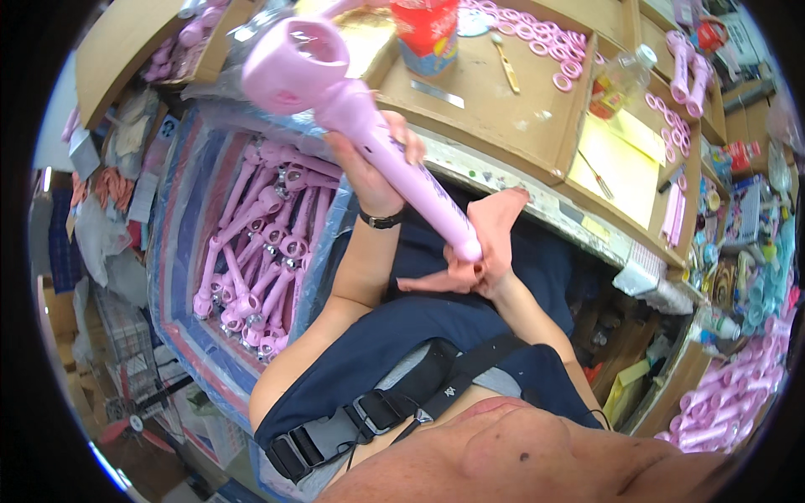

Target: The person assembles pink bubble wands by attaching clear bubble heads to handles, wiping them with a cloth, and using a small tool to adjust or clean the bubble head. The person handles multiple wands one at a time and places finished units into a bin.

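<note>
A pink plastic wand (402,170) with a round, hollow head slants across the middle of the view, head up at the far left. My left hand (373,172), with a dark strap at the wrist, is closed round the upper part of its handle. At the lower end of the handle, my right hand (493,283) grips a salmon-coloured rag (496,226) that is bunched against the wand's tip. The rag hides most of my right fingers. Dark markings run along the handle.
Left of my lap, a striped bag (180,243) holds many similar pink wands (264,243). On the workbench ahead are cardboard trays (503,126) with pink rings (545,38), a red tub (426,33), a toothbrush (506,63) and a bottle (620,81). More pink parts (729,394) pile at the right.
</note>
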Demonstrator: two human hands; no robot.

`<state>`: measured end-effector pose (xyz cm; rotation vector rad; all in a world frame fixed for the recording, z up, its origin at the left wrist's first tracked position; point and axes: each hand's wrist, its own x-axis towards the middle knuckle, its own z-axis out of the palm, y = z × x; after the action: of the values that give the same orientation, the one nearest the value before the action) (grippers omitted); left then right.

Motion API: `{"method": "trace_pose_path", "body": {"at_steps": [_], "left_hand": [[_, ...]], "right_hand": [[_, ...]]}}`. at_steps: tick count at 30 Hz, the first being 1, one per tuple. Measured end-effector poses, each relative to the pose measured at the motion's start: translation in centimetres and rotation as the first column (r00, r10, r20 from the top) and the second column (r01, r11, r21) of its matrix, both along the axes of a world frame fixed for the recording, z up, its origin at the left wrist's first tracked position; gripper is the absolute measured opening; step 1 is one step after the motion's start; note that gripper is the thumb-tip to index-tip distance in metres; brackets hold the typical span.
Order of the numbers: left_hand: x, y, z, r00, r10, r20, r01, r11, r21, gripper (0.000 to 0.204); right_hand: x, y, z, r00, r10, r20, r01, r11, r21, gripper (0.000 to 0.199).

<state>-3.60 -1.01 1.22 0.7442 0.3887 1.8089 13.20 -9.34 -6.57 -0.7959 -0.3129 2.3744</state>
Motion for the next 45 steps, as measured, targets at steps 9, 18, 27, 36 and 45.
{"method": "trace_pose_path", "body": {"at_steps": [9,18,27,36,45], "left_hand": [[-3.3,1.5,-0.1,0.995,-0.065,0.071,0.080,0.971,-0.227,0.100],[-3.9,0.1,-2.7,0.874,-0.485,-0.027,0.477,0.868,-0.137,0.103],[-2.7,-1.2,-4.4,0.853,-0.283,-0.439,0.237,0.959,-0.158,0.091],[-1.8,-4.2,-3.4,0.728,-0.285,-0.624,0.255,0.957,-0.139,0.114],[-1.4,-4.5,-3.6,0.740,-0.198,-0.643,0.098,0.977,-0.188,0.115]], "right_hand": [[2.2,0.7,-2.6,0.795,-0.274,0.541,-0.247,0.668,0.702,0.027],[4.2,3.0,2.0,0.925,-0.372,0.071,0.349,0.910,0.225,0.044],[4.5,5.0,6.3,0.825,-0.561,0.062,0.526,0.804,0.279,0.032],[4.2,9.1,12.4,0.783,-0.471,-0.406,0.621,0.562,0.546,0.036],[6.8,19.6,7.0,-0.090,-0.699,0.709,-0.802,0.474,0.364,0.032]]}}
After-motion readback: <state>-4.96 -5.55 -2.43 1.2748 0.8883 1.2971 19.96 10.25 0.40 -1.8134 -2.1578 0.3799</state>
